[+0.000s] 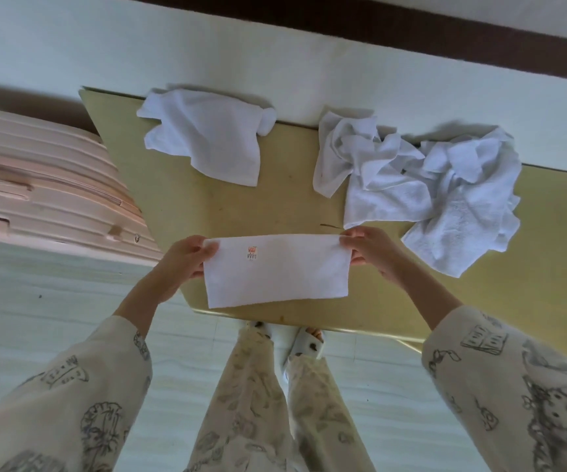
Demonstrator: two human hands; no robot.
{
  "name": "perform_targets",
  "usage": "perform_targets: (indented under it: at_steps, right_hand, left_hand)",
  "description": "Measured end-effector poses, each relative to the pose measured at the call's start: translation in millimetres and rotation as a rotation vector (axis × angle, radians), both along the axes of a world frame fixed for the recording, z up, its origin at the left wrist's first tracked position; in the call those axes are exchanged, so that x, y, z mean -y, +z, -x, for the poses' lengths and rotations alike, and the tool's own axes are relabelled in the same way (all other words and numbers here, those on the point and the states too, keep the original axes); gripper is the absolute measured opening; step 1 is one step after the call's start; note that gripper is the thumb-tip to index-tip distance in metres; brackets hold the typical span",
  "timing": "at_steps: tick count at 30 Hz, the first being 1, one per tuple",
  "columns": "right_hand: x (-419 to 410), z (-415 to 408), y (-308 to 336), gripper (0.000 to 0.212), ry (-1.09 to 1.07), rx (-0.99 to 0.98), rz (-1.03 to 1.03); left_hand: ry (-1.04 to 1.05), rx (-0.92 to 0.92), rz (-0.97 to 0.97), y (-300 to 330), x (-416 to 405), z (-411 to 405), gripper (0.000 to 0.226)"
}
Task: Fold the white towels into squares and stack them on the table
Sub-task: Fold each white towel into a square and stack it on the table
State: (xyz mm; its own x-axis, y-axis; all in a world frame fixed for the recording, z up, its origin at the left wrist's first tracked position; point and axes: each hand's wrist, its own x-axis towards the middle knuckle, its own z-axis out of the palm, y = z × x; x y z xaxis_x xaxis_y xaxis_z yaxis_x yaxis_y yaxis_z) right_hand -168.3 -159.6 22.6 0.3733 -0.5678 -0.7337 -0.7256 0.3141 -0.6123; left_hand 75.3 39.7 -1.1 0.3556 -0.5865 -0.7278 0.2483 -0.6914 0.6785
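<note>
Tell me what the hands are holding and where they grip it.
Both hold one folded white towel: the left hand pinches its upper left corner, the right hand its upper right corner.

Towel [277, 270] I'm holding: plain white w/ a small orange-red logo [252, 252] near its upper left corner. Other towels, 1 at the far left [203, 134] & a crumpled pile [421, 189] on the right: white too. Table [285, 206]: yellowish tan. Suitcase [47, 185]: pale pink, ribbed. My sleeves [513, 379] & trousers [258, 396]: cream w/ grey doodle prints. Floor [37, 308]: whitish. Wall: off-white w/ a dark brown band [411, 32].
</note>
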Motion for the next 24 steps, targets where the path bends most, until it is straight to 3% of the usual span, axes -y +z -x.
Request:
perform_targets:
  at_steps: [5,9,12,14,16,24]
  right_hand:
    - [-4.0,-21.4,-46.3,0.028,0.078,-0.188,0.3]
    - [-18.5,-22.1,-55.0,0.03,-0.006,-0.174,0.546]
    - [-44.0,-20.5,-57.4,0.035,0.089,-0.154,0.944]
    - [-70.8,-26.8,-66.6,0.038,0.269,-0.069,1.113]
    - [-93.1,-37.1,-82.7,0.04,0.455,-0.014,1.123]
    - [-85.3,-20.0,-113.8,0.054,0.658,-0.268,1.052]
  left_hand:
    - [-0.183,0.504,-0.152,-40.6,10.5,-1.2,0.022]
    - [-0.175,0.793,-0.081,-37.6,8.8,9.1,0.029]
    - [-0.269,1.163,0.024,-36.7,0.8,27.0,0.032]
    - [-0.389,1.228,0.111,-40.5,1.3,51.3,0.035]
    - [-0.546,1.227,0.162,-53.5,5.8,75.9,0.039]
    - [-0.703,1.285,0.0,-88.0,-15.6,63.0,0.05]
